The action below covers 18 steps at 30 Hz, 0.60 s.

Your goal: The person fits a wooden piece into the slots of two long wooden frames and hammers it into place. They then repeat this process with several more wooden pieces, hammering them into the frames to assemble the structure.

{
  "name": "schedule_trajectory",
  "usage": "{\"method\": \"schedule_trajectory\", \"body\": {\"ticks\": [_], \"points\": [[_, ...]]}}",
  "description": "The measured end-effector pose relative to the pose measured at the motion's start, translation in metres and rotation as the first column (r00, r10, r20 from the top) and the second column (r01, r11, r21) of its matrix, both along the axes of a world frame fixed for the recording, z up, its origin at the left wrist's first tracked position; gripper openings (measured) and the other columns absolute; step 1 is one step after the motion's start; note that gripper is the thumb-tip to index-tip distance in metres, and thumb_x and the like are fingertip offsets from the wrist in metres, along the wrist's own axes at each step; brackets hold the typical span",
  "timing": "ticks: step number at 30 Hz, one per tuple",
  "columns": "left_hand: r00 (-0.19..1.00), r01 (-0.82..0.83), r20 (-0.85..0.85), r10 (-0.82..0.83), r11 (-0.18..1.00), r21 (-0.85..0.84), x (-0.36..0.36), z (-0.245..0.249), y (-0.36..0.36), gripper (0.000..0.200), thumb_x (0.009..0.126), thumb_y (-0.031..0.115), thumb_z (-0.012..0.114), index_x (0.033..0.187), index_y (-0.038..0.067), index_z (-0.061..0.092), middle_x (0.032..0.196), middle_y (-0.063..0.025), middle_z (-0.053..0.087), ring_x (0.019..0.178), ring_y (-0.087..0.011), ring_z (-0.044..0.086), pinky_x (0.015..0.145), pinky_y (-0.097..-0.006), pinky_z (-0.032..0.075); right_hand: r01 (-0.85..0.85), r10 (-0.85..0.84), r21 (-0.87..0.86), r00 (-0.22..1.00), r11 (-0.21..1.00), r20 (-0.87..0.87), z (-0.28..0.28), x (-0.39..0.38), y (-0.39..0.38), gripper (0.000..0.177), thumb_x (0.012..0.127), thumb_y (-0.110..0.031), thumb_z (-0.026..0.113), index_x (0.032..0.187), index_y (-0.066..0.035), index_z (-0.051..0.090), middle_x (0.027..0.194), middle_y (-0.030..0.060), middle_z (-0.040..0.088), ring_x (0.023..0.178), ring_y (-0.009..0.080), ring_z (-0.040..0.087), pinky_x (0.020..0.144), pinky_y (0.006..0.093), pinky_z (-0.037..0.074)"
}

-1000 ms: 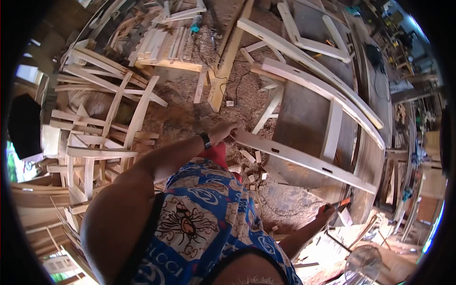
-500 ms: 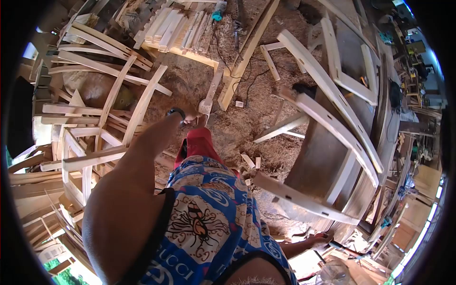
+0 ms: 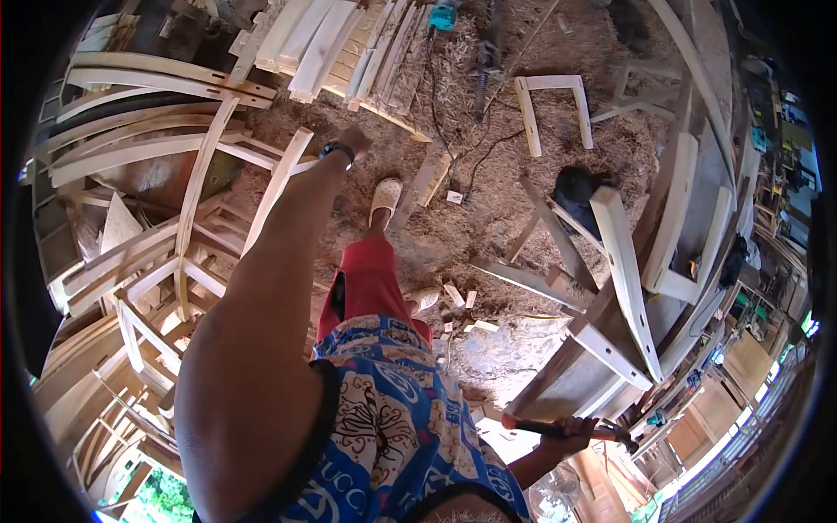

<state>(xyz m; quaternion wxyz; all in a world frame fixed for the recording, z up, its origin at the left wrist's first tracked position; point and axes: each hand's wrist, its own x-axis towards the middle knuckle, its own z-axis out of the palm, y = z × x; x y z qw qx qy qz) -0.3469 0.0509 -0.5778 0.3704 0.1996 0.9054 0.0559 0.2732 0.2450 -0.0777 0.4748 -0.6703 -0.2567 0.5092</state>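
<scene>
A hammer [image 3: 539,427] with a black handle and red end lies across my right hand [image 3: 574,435]. The fingers are wrapped round it close to its dark head, at the lower right. My left hand [image 3: 352,139] reaches forward on an outstretched arm with a dark watch [image 3: 340,152] at the wrist. It is above the shavings-covered floor, between a curved wooden leg [image 3: 277,187] and a stack of cut boards [image 3: 324,48]. Dimness and blur hide its fingers, and nothing shows in it. Slotted wooden pieces [image 3: 629,283] lean over a bench beyond my right hand.
Curved wooden chair-like frames [image 3: 202,183] crowd the left side. A teal power tool [image 3: 443,16] and its cord lie at the top. A U-shaped wooden frame [image 3: 549,83] rests on the floor. Small offcuts [image 3: 453,295] lie near my feet; a dark round object [image 3: 577,196] sits to the right.
My left hand has moved forward from near my foot toward the board stack. The right hand has come up, with the hammer now crosswise in clear view. My view has shifted.
</scene>
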Motion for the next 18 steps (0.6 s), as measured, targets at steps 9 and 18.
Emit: {"method": "schedule_trajectory", "body": {"ticks": [9, 18], "points": [[0.859, -0.465, -0.190, 0.476, 0.879, 0.101, -0.093, -0.048, 0.062, 0.108, 0.074, 0.044, 0.084, 0.147, -0.005, 0.023, 0.146, -0.0320, 0.041, 0.137, -0.0468, 0.039, 0.111, -0.0530, 0.037, -0.193, 0.225, -0.164, 0.952, 0.967, 0.206, -0.031, -0.082, 0.016, 0.027, 0.103, -0.029, 0.056, 0.082, -0.016, 0.045, 0.050, -0.0056, 0.031, 0.038, 0.0065, 0.029, 0.040, 0.0242, 0.031], [0.977, -0.205, -0.067, 0.202, 0.978, -0.042, -0.152, -0.014, 0.068, 0.082, 0.081, 0.033, 0.077, 0.140, -0.005, 0.032, 0.114, -0.0280, 0.066, 0.107, -0.0432, 0.065, 0.092, -0.0485, 0.055, -0.290, 0.322, -0.199, 0.935, 0.936, 0.151, -0.056, -0.093, 0.015, 0.019, 0.101, -0.017, 0.058, 0.087, -0.014, 0.046, 0.052, -0.0053, 0.029, 0.039, 0.0061, 0.028, 0.037, 0.0232, 0.029]]}}
